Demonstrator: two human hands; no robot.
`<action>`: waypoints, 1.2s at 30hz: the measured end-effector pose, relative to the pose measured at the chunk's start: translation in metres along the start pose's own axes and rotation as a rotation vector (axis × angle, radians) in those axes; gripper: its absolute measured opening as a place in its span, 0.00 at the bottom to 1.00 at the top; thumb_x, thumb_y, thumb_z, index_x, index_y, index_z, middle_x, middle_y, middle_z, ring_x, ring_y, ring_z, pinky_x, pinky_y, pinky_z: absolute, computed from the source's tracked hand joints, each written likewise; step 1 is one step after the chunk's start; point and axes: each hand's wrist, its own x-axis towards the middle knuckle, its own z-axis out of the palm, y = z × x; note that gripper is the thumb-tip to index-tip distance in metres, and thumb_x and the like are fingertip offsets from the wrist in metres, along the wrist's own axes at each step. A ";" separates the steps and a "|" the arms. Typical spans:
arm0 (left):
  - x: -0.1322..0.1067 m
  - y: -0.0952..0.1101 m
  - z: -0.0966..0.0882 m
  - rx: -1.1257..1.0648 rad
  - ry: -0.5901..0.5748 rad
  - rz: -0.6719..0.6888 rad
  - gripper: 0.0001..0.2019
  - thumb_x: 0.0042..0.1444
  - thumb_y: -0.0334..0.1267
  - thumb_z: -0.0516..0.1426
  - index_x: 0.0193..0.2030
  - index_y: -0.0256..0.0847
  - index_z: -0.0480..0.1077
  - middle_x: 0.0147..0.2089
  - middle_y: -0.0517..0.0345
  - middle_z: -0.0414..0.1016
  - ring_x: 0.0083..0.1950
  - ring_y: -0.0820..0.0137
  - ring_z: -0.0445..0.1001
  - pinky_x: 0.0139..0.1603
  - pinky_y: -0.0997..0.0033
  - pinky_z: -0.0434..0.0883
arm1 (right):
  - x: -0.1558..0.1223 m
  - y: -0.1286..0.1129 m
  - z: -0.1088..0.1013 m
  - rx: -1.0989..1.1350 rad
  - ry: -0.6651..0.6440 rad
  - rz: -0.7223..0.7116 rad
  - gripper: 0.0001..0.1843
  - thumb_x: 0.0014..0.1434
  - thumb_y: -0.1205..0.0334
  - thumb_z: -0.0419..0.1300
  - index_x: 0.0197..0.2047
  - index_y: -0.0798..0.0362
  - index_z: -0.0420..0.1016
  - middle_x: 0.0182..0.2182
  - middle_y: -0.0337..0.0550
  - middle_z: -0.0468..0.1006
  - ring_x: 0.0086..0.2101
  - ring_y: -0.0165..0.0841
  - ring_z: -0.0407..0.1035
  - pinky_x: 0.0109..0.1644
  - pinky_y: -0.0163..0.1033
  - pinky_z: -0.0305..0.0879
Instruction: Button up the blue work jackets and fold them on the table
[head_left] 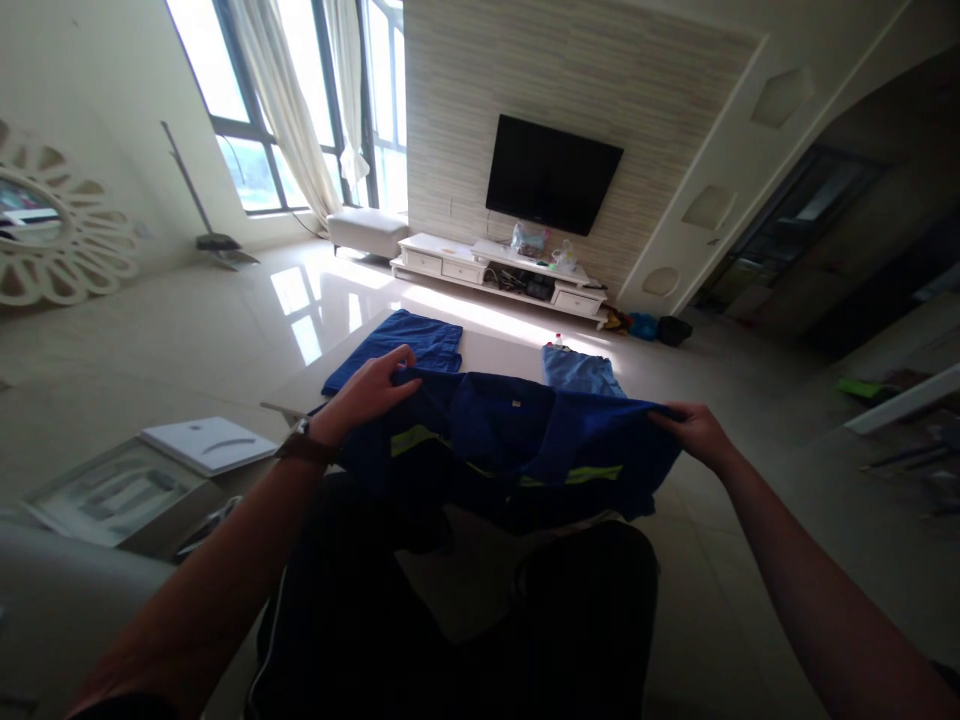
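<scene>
While held up, blue striped workwear (487,430)

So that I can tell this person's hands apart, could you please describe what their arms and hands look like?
Both forearms are bare, no sleeves in view, and neither the left hand nor the right hand wears a glove. A wristwatch with a brown strap sits on the left wrist; the right wrist shows nothing. Below them are dark trousers with a thin white stripe.

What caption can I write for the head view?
Left hand and right hand raise a blue work garment with yellow-green reflective stripes.
</scene>
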 end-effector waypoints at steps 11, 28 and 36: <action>-0.023 0.014 -0.005 0.224 0.001 0.205 0.15 0.68 0.48 0.53 0.53 0.46 0.76 0.47 0.55 0.76 0.40 0.67 0.75 0.42 0.68 0.68 | 0.002 -0.006 0.009 -0.199 0.359 -0.240 0.16 0.54 0.50 0.63 0.42 0.49 0.80 0.35 0.45 0.81 0.35 0.41 0.74 0.41 0.45 0.70; -0.012 0.010 0.001 0.366 -0.128 0.128 0.14 0.68 0.50 0.54 0.47 0.51 0.79 0.45 0.55 0.76 0.36 0.66 0.73 0.36 0.67 0.62 | -0.008 -0.023 0.018 -0.260 0.346 -0.260 0.20 0.54 0.38 0.67 0.32 0.47 0.83 0.28 0.41 0.81 0.31 0.40 0.73 0.37 0.44 0.68; -0.003 0.008 0.001 0.171 -0.018 0.067 0.09 0.66 0.44 0.52 0.40 0.45 0.71 0.45 0.54 0.69 0.42 0.63 0.71 0.45 0.64 0.69 | 0.005 -0.025 0.022 -0.232 0.430 -0.244 0.23 0.53 0.35 0.66 0.30 0.48 0.81 0.29 0.43 0.81 0.32 0.42 0.73 0.40 0.46 0.68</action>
